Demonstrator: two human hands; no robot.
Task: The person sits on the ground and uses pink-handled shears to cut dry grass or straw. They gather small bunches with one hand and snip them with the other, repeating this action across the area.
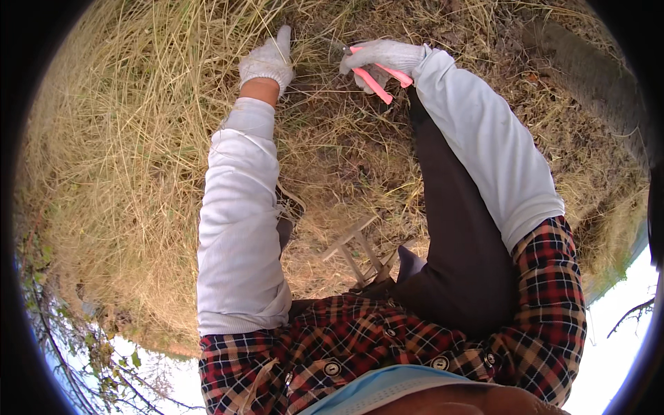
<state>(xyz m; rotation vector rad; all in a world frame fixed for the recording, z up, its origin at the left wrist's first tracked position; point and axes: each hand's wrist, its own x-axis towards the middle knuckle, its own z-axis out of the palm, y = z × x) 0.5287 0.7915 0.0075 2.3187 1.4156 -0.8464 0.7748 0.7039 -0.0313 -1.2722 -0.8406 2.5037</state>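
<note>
My right hand, in a whitish knit glove, holds a pair of shears with pink handles. The handles are spread apart and point back towards me; the blades face the grass on the left and barely show. Across from it, my left hand, gloved alike, reaches into tall dry grass with one finger stretched forward. A thin pale stalk crosses that glove. Its other fingers are turned from view, so I cannot tell whether they grip any stems. Flattened straw and dark soil lie below both hands.
A thick log or trunk lies at the upper right. A small wooden frame, perhaps a stool, is between my legs. My bent right knee is close under the right forearm. Leafy branches show at the lower left.
</note>
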